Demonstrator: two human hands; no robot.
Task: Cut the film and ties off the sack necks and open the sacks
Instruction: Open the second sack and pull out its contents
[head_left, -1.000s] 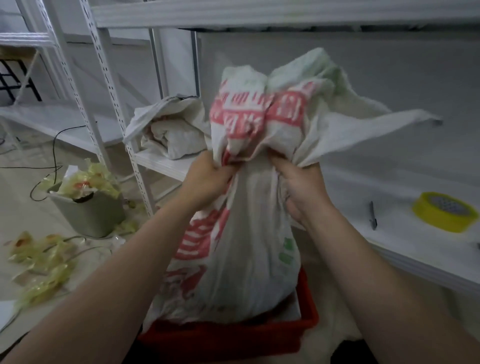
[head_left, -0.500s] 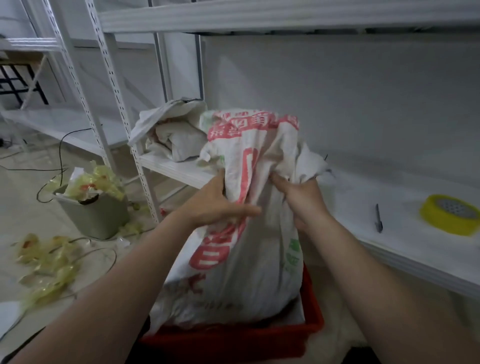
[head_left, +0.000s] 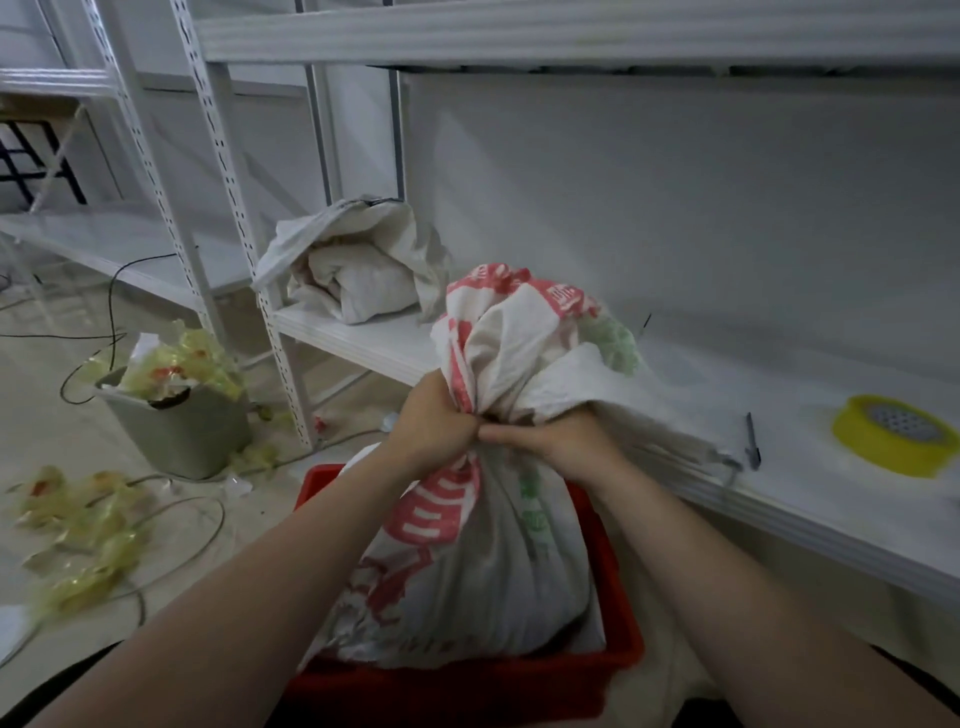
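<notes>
Both hands clamp the gathered neck of the sack; the left hand wraps its fingers around the bunched fabric from the left, and the right hand grips it from the right, the two touching knuckle to fingertip at the neck. Above the grip, the sack's loose mouth bulges up in crumpled folds of white weave with red and green print; one flap trails right across the white shelf. The sack's body stands upright in a red crate on the floor, just in front of the shelf. On the shelf to the right lie a dark pen-like tool and, further right, a yellow tape roll; at the shelf's left end sits another white sack, slumped and open. On the floor to the left, a grey bin is stuffed with yellowish film; more film scraps and cables lie scattered near it.
</notes>
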